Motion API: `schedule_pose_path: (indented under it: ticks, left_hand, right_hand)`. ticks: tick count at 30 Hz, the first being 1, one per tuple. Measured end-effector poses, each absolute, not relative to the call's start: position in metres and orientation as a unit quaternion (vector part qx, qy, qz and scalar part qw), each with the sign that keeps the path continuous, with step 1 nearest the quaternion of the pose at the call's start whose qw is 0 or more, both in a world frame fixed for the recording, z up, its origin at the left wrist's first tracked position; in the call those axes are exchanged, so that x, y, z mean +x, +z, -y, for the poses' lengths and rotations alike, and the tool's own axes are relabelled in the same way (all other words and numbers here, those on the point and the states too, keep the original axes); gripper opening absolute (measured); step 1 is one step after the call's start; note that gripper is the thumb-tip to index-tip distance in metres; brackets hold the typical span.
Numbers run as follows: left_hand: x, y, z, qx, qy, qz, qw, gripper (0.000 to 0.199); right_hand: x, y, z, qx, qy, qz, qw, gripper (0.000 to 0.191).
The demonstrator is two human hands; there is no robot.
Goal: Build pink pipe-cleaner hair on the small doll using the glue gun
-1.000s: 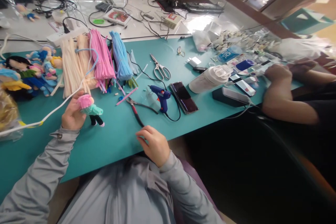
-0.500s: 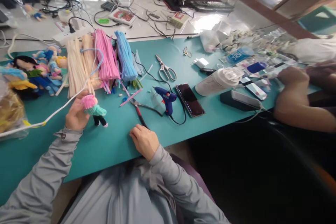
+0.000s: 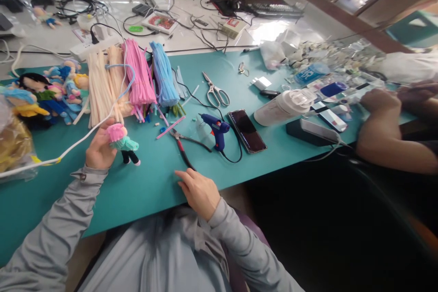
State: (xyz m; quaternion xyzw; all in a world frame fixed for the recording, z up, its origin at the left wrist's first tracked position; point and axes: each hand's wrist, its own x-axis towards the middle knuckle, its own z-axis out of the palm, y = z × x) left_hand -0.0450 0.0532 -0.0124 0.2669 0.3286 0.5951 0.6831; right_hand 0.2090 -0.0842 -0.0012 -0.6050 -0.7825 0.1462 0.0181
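Note:
My left hand (image 3: pixel 100 149) is closed on a small doll (image 3: pixel 123 144) with pink hair, a mint-green top and black legs. Near the table's front edge, my right hand (image 3: pixel 201 191) has its index finger stretched out and holds nothing. Just beyond it lie pliers (image 3: pixel 185 153) with red and black handles. A blue glue gun (image 3: pixel 218 131) stands to their right, beside a dark phone (image 3: pixel 247 130). Bundles of cream (image 3: pixel 100 86), pink (image 3: pixel 139 73) and light blue (image 3: pixel 163 75) fuzzy stems lie behind the doll.
Scissors (image 3: pixel 215 91) lie behind the glue gun. A white bottle (image 3: pixel 282 107) and a grey box (image 3: pixel 313 132) are to the right. More dolls (image 3: pixel 51 93) sit at the left. A white cable (image 3: pixel 77 143) crosses the left side. Another person's arm (image 3: pixel 386 132) rests at the right.
My right hand has shifted slightly right and toward me, away from the pliers' handle, and its index finger has stretched out. My left hand and the doll have stayed in place.

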Motion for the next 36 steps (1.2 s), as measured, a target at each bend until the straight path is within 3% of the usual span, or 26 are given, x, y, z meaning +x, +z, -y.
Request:
schedule_pose_path:
  ticks: [4,12,16,21,26,32,36]
  left_hand:
    - [-0.044,-0.012,-0.053,0.271,0.601,-0.329,0.676,0.036]
    - [-0.044,-0.012,-0.053,0.267,0.595,-0.329,0.683,0.03]
    - [-0.044,-0.012,-0.053,0.265,0.599,-0.321,0.684,0.035]
    - [-0.044,-0.011,-0.053,0.272,0.595,-0.325,0.683,0.035]
    - [-0.045,-0.013,-0.052,0.27,0.594,-0.328,0.683,0.035]
    - [-0.046,-0.015,-0.053,0.276,0.59,-0.318,0.688,0.035]
    - [-0.046,-0.015,-0.053,0.279,0.59,-0.317,0.689,0.033]
  right_hand:
    - [0.199,0.002,0.084,-0.577,0.143,0.804,-0.01,0.035]
    - [0.197,0.011,0.088,-0.558,0.146,0.816,-0.047,0.017]
    - [0.196,0.01,0.086,-0.574,0.147,0.805,-0.038,0.028]
    - [0.198,0.01,0.087,-0.561,0.159,0.812,-0.023,0.015]
    - [0.199,0.011,0.086,-0.57,0.15,0.807,-0.043,0.031]
    - [0.198,0.014,0.085,-0.552,0.163,0.816,-0.046,0.019]
    - [0.198,0.014,0.083,-0.56,0.165,0.81,-0.056,0.026]
